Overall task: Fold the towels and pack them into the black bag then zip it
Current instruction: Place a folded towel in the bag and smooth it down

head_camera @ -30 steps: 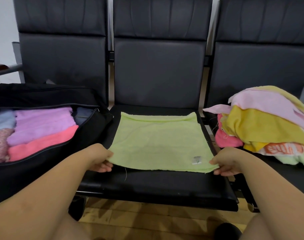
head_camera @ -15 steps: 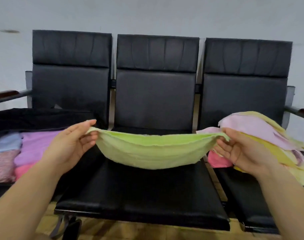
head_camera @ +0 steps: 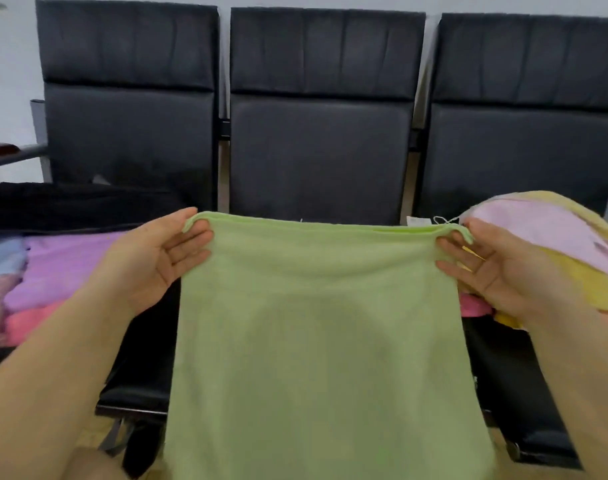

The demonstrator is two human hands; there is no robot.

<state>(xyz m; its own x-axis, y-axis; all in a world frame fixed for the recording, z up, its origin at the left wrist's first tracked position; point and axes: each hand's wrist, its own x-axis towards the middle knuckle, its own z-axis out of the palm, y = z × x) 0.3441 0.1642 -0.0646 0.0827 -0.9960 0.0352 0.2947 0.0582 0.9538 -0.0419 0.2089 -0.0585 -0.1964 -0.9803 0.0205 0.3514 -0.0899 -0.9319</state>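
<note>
Left hand (head_camera: 164, 258): pinches the towel's (head_camera: 316, 341) top left corner, keeping that edge taut.
Right hand (head_camera: 496, 268): clamps the top right corner; the hands sit well apart so the cloth hangs flat between them.
Towel: doubled at the top, likely mid-fold.
Bag (head_camera: 88, 209): open, left of the left hand, partly packed.
Pile (head_camera: 551, 230): unfolded, beside the right hand.

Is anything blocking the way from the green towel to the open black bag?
Nothing visible does. The green towel hangs from the left hand and right hand; the black bag lies open beside it.
</note>
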